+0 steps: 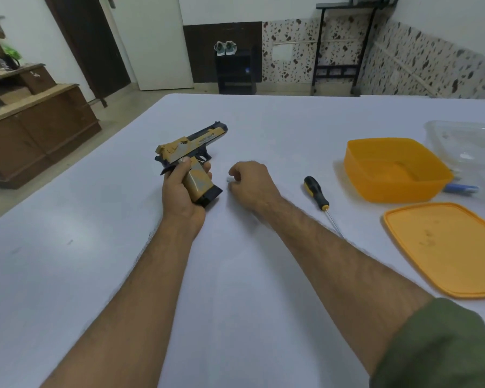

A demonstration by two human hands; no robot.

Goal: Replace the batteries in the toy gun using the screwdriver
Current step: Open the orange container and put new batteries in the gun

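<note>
Item 1: toy gun (191, 152), likely light rigid plastic, being gripped at its handle by left hand (184, 191) centre-table, right hand (249, 183) pinching something small and pale beside it, screwdriver (317, 193) lying right.

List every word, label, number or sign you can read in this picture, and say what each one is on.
No text here reads clearly.
Toy gun: dark markings along the slide, too blurred to read.
Orange lid: faint embossed marks, unreadable.
Blue item behind the orange container: no legible label.
Screwdriver: no visible brand.
</note>
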